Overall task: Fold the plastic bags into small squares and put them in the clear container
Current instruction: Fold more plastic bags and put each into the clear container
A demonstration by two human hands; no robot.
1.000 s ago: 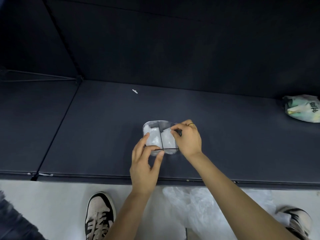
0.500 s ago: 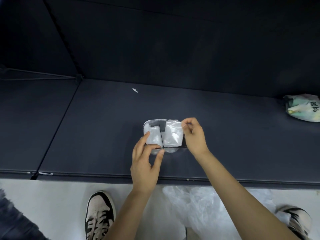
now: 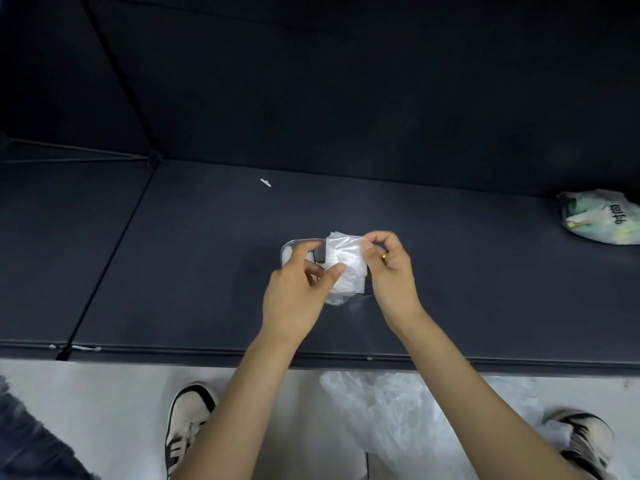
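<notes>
Both forearms come in from the bottom edge and converge over the clear container (image 3: 294, 244), which sits on the dark table (image 3: 207, 271) a bit in front of the near edge.

Right hand (image 3: 391, 271): wrist low, knuckles up, fingers curled. Thumb and index pinch the top right corner of a folded plastic bag (image 3: 346, 261). Gold ring (image 3: 384, 256) visible on one finger. Other fingers tucked in toward the palm.

Left hand (image 3: 298, 292): back of hand toward the camera, fingers bent. Thumb tip lies on the bag's left side, about mid-height. Index reaches forward over the container's left half. Cannot tell whether the left fingers under the bag touch it or the container rim; the hand hides that area.

The bag is a whitish, roughly square packet, held over the right half of the container, tilted slightly, its lower edge down near or in the container; contact there is hidden. Container's far left rim and a dark patch inside it show past the left fingers.

Elsewhere: crumpled printed bag (image 3: 602, 216) at the far right of the table, well apart from the hands. Small white scrap (image 3: 265, 182) on the table behind the container. Loose clear plastic (image 3: 398, 410) on the floor between two sneakers (image 3: 187, 420).
</notes>
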